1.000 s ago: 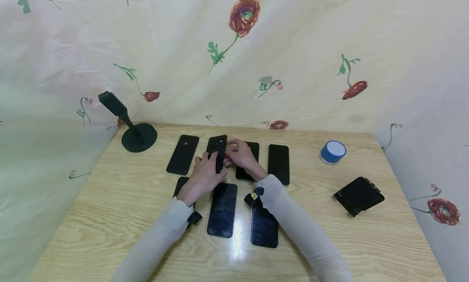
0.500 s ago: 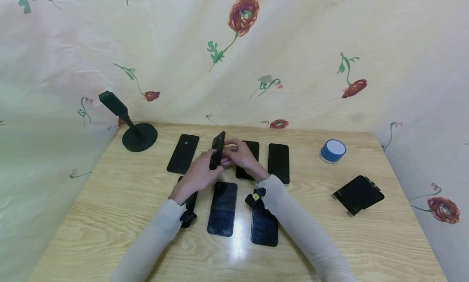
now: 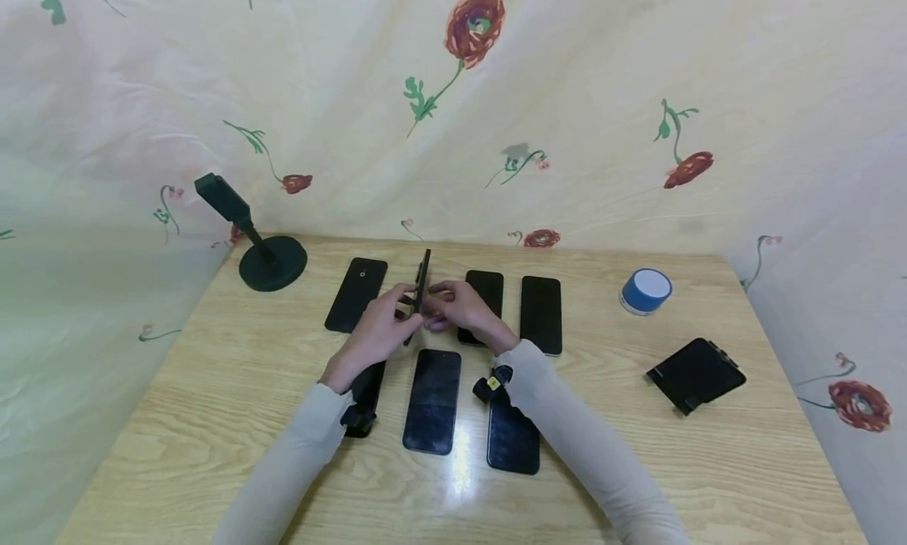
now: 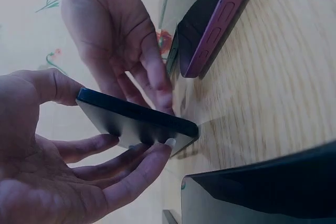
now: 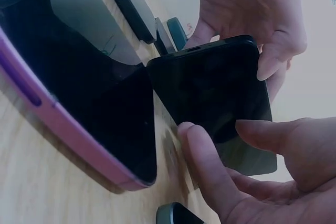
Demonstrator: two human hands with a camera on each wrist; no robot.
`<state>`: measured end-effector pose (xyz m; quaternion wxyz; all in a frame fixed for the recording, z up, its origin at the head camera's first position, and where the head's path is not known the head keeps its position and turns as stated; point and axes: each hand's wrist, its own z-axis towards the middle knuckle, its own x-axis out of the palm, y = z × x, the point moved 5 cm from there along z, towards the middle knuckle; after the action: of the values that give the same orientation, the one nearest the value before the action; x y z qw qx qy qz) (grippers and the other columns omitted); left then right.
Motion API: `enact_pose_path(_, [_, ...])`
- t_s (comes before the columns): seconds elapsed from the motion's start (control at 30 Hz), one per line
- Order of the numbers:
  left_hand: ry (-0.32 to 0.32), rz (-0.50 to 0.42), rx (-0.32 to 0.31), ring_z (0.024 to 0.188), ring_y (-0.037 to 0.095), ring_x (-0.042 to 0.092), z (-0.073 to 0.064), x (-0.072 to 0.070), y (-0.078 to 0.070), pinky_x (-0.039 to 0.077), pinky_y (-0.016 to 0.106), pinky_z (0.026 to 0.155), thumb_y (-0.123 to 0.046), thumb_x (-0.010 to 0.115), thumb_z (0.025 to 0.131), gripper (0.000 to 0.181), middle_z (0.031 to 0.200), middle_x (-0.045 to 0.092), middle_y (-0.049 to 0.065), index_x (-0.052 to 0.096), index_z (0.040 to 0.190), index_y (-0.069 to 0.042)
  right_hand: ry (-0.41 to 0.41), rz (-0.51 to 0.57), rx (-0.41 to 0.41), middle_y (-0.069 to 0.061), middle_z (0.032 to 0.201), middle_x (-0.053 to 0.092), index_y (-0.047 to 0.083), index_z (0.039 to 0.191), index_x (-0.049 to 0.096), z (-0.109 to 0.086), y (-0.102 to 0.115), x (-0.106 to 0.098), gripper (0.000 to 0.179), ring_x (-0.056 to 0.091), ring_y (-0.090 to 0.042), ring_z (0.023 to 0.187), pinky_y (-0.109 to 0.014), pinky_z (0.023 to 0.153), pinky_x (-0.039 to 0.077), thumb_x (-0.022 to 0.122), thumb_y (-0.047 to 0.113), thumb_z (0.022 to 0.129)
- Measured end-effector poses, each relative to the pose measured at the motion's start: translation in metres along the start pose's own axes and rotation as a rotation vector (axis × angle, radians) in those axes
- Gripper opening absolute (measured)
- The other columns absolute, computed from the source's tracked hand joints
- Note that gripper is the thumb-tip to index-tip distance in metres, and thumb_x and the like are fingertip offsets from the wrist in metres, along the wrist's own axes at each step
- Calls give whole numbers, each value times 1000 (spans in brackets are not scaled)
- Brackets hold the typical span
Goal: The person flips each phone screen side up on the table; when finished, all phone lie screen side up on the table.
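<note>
A black smartphone (image 3: pixel 423 271) stands nearly on edge above the back of the table. My left hand (image 3: pixel 375 332) holds it, with the thumb at one edge and the fingers spread against its back in the left wrist view. In the right wrist view, the dark screen side faces my right hand (image 5: pixel 310 171). The right thumb and forefinger lie close in front of that screen, loosely bent; whether they touch it I cannot tell. A phone with a pink-purple edge (image 5: pixel 79 135) lies flat near the right hand.
Phones lie around: a back-left one (image 3: pixel 357 293), two at back right (image 3: pixel 489 285) (image 3: pixel 541 315), and a front row (image 3: pixel 432 403) (image 3: pixel 513 439), one partly under my left wrist. A microphone-like stand (image 3: pixel 272 263), a blue-white cylinder (image 3: pixel 646 291) and a black folding holder (image 3: pixel 697 376) stand farther out.
The held phone has turned from lying tilted with its back showing to standing on edge. My left hand has shifted left and rolled with it; the right hand's fingers have drawn in slightly.
</note>
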<state>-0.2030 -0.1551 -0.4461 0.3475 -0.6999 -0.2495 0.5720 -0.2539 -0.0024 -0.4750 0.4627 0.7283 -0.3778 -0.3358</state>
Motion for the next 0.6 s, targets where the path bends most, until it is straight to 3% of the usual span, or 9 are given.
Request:
enact_pose_path(0.33, [-49,-74,52,109,32,72,0,-7,1,61,36,77,-14,62,101,50,131,66,17,50,150,-10,-7,-29,4,-26,118,74,-7,150,46,0,0,1,53,77,-13,76,-27,72,63,62,17,105])
enact_pose_path(0.6, [-111,-150,63,103,35,75,-2,-11,6,60,38,78,-8,66,98,46,125,71,20,56,143,-8,-24,-82,28,-23,112,76,-6,149,49,-4,1,1,57,78,-16,77,-27,73,62,67,22,103])
